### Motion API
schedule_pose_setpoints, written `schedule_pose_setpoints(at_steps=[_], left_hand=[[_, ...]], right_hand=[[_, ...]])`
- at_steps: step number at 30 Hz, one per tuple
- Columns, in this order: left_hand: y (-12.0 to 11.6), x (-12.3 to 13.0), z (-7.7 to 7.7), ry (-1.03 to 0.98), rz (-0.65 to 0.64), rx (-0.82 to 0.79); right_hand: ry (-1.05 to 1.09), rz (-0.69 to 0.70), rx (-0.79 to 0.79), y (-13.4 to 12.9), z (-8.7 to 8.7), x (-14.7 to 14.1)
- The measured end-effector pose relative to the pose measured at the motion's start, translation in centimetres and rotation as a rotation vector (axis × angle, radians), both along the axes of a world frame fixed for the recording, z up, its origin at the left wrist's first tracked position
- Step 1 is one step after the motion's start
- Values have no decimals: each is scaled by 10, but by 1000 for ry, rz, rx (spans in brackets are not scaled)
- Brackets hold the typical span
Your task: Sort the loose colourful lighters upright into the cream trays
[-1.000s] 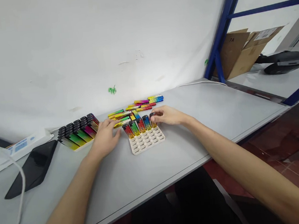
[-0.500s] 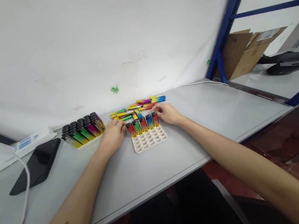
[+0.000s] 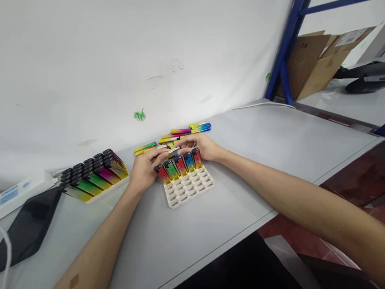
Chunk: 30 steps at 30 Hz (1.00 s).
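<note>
a: so, nearest the edge of the desk [image 3: 250, 175] — what's there?

b: the white slotted tray [image 3: 190, 188], its near rows of slots bare, and one row of upright lighters [image 3: 179, 165] standing along its far edge, five in all.

a: and the hands?

b: both just behind that row. left hand [image 3: 146, 167] is curled at the row's left end, fingers bent around what looks like a loose lighter, though i cannot tell how firmly. right hand [image 3: 202, 145] is curled too, fingertips meeting the left near a small lighter [image 3: 173, 150] held between them above the row.

a: which step, you'd say?

b: picking from the loose pile [image 3: 174, 137], which lies flat on the desk just beyond the hands. i'd judge the next move calls for turning one upright, cap up, and lining it over a free slot in the second row.

a: anything farther left?

b: a full tray [image 3: 93, 176] of black-capped lighters, a dark phone [image 3: 23, 229], and a power strip [image 3: 13, 196] by the wall.
</note>
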<state>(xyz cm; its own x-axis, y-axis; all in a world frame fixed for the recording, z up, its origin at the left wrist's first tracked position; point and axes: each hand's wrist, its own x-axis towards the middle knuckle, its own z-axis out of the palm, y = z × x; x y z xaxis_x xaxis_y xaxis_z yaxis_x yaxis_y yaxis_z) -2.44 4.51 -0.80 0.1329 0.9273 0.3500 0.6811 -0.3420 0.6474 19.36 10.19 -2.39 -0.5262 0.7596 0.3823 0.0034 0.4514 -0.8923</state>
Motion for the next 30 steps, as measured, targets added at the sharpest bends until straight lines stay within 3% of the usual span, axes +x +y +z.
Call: schedule_pose_setpoints(at_steps=[5,8,12,21,30], left_hand=[[-3,-1,-2,105,55,170],[-1,-7,-7,277,-63,294],[5,-15,-13,439,-237,277],[-11,-16,-9,515,-181,245],[-15,-20,-6,503,-101,291]], right_hand=[[240,-116,-196,-7,15,-4],[464,-250,-407,-10,28,3],[577,-364,-565,-14,38,18],[345,-261,-713,-19,34,27],[234,-239,-593,-28,39,28]])
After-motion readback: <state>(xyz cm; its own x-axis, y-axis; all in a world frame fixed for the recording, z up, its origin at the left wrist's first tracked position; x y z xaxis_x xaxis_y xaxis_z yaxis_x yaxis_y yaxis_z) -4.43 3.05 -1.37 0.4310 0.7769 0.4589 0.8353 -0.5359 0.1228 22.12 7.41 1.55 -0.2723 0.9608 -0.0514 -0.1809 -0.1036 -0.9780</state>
